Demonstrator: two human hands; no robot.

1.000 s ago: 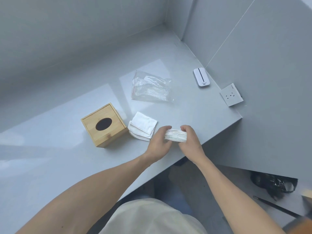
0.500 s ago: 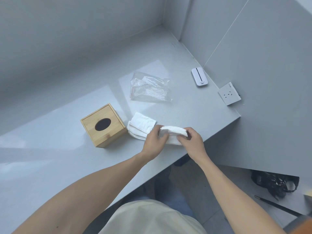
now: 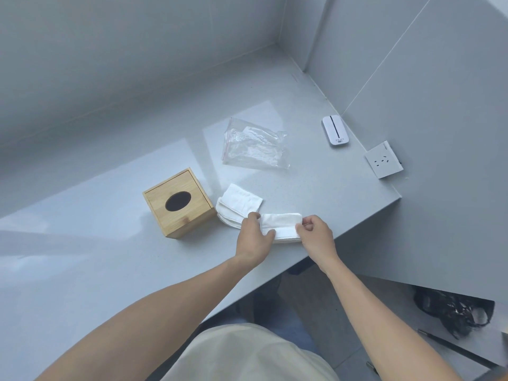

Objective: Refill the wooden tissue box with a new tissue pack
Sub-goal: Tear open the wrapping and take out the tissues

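Note:
A white stack of tissues (image 3: 283, 226) lies flat near the front edge of the grey counter (image 3: 110, 257). My left hand (image 3: 254, 239) grips its left end and my right hand (image 3: 316, 233) pinches its right end. A second, looser pile of tissues (image 3: 239, 203) lies on the counter just behind and to the left, touching the held stack. The wooden tissue box (image 3: 180, 203) stands upright to the left of that pile, its dark oval slot facing up, apart from both hands.
An empty clear plastic bag (image 3: 254, 145) lies behind the tissues. A small white device (image 3: 335, 130) and a wall socket (image 3: 383, 160) sit at the right by the wall. The counter ends at a corner on the right; dark items lie on the floor below.
The stack was held on its edge between both hands; it has been turned flat with its broad face up and lowered onto the counter. The view has shifted slightly.

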